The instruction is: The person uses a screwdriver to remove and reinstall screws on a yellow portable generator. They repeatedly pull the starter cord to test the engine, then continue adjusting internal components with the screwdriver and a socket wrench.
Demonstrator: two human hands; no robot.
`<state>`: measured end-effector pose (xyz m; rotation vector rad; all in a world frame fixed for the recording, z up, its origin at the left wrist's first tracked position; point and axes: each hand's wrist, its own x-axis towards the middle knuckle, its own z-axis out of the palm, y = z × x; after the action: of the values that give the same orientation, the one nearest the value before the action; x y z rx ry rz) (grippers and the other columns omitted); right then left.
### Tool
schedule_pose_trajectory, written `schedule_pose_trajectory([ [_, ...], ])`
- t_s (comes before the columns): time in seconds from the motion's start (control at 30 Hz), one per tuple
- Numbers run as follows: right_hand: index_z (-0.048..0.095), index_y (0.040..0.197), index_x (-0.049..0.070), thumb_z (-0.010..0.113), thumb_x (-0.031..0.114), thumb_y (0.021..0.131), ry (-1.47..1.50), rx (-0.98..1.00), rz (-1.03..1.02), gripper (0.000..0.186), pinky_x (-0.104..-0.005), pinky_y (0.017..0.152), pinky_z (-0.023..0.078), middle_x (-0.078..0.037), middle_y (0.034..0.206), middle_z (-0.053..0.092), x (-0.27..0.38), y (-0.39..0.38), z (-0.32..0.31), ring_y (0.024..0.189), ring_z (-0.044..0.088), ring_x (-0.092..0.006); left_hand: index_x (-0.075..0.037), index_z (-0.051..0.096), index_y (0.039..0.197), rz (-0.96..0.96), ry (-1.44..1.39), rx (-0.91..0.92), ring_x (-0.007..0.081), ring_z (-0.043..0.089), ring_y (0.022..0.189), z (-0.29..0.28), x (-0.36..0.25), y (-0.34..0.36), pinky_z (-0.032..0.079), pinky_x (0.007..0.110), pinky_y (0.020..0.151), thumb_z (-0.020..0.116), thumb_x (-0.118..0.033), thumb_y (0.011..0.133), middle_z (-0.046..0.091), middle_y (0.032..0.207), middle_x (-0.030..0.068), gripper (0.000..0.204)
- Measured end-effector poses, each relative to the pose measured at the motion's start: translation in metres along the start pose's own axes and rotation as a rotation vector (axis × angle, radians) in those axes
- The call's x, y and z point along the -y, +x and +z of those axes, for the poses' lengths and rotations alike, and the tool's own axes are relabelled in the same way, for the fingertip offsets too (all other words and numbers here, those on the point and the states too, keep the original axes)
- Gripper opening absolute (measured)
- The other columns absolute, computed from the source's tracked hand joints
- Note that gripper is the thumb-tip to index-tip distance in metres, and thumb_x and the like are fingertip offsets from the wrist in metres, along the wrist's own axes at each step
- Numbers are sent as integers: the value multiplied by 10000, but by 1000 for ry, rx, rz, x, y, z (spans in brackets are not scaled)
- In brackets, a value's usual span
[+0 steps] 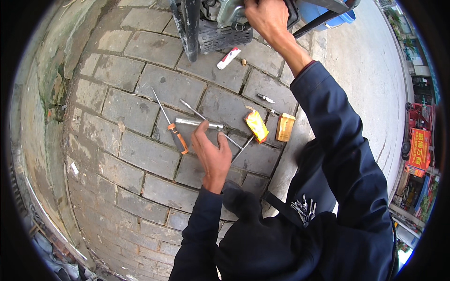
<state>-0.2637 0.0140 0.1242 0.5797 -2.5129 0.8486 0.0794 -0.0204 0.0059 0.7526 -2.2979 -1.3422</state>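
My left hand (pixel 212 152) is low over the paving with thumb and fingers apart. Its fingertips overlap a silver tubular socket wrench (pixel 190 122); whether they touch it is unclear. A thin metal T-handle rod (pixel 191 108) crosses under the tube. To the left lies a screwdriver (pixel 177 136) with an orange and black handle. My right hand (pixel 268 18) reaches into an engine (pixel 232 13) at the top, its fingers mostly hidden. A spark plug (pixel 266 98) rests on the bricks, above a yellow packet (pixel 256 126) and a small golden box (pixel 285 127).
The engine sits within a dark metal frame (pixel 191 30). Below it are a red-and-white tube or box (pixel 228 58) and a small tan cylinder (pixel 243 62). A blue bucket (pixel 347 18) stands behind. A mossy wall (pixel 44 89) runs along the left; a road (pixel 375 70) lies right.
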Motion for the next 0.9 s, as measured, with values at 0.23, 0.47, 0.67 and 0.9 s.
schedule_pose_trajectory([
  [0.23,631,1039,-25,691,192,987,384,-201,282,231,-350,654,502,-102,839,678,-11,-38,-20,768,655,-174,35,489,1342,3,15,5,412,525,1167,1,-4,-3,387,506,1016,668,-46,889,556,1242,228,494],
  [0.47,544,919,43,658,175,1015,1240,-69,895,199,-292,512,388,-42,739,551,-51,-154,-56,584,509,-133,36,513,1310,39,-24,28,416,535,1145,20,-4,4,402,501,1001,661,-52,899,562,1208,229,446],
  [0.67,535,909,86,632,184,1032,1269,71,1215,185,-282,523,343,-9,734,512,-93,-233,-51,589,464,-123,46,564,1238,107,-2,102,416,565,1113,37,-7,27,446,497,968,668,-59,906,592,1156,233,363],
  [0.9,583,882,64,646,186,1021,887,262,1248,195,-291,489,321,11,666,507,-138,-254,-53,554,438,-100,-3,670,1151,111,88,362,376,618,1080,78,-18,66,483,482,951,709,-94,891,669,1118,181,278],
])
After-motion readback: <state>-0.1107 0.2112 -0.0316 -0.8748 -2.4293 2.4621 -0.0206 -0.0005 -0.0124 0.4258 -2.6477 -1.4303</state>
